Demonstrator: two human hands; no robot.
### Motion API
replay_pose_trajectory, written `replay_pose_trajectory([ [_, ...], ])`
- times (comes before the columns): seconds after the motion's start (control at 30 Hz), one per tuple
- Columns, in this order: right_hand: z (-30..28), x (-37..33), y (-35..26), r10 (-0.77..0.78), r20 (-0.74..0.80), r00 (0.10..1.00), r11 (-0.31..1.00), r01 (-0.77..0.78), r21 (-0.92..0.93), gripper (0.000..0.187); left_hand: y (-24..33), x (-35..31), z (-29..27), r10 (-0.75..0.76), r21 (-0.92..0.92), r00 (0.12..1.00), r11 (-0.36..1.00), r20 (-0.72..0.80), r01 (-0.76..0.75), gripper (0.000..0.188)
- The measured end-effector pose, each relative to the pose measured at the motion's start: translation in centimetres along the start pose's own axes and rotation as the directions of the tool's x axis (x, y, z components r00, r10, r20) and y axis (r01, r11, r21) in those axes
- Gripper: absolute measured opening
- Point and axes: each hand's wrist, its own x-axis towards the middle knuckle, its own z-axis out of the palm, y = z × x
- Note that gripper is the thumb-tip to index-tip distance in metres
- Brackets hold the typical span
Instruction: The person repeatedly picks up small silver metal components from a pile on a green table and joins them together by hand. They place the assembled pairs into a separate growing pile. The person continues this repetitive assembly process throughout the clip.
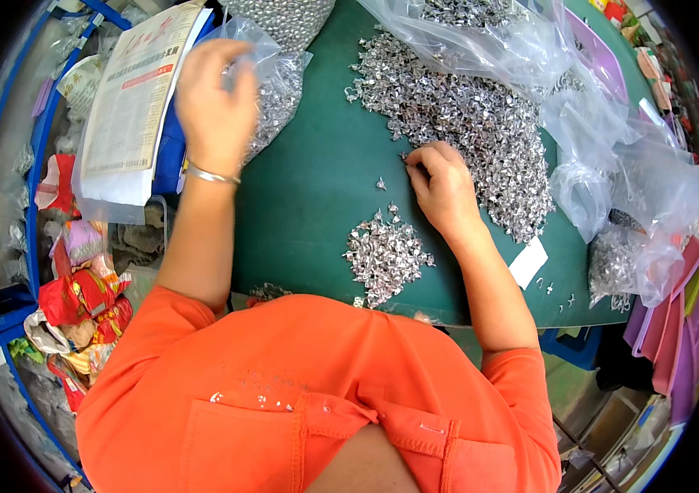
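Note:
My left hand (216, 107) is raised over the far left of the green table (308, 172), next to a clear plastic bag (280, 94) of small silvery metal parts. Its thumb stands apart from its curled fingers, slightly blurred, and I see nothing between them. At the left edge of a large heap of small metal pieces (456, 107), my right hand (444, 185) has thumb and fingertips pinched together. Something tiny and dark shows at the fingertips, too small to name. Closer to me lies a smaller pile of similar pieces (386, 259), with a single piece (381, 184) just beyond it.
A newspaper (132, 90) lies at the left beside blue racks (33, 164). Clear plastic bags (588, 148) drape over the heap's far and right sides. A white paper slip (528, 263) and a few loose bits are near the right edge. Another bag of silvery beads (284, 20) stands at the back.

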Motion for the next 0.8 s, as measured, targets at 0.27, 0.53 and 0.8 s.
replay_pose_trajectory([
  [0.27,-1.9,-3.5,-2.6,0.369,0.129,0.921,0.499,-0.314,0.808,0.041,8.6,-7.5,7.3,0.136,-0.443,0.801,0.879,0.583,0.174,0.021],
  [0.53,-3.7,-6.5,-5.2,0.306,-0.060,0.950,0.470,-0.096,0.877,0.053,8.7,-8.4,8.4,0.072,-0.427,0.804,0.873,0.590,0.235,0.009],
  [0.8,-3.2,-7.2,-5.8,0.127,-0.284,0.950,0.729,0.105,0.677,0.045,10.6,-8.6,2.8,-0.158,-0.352,0.354,0.042,0.922,0.935,0.017],
])
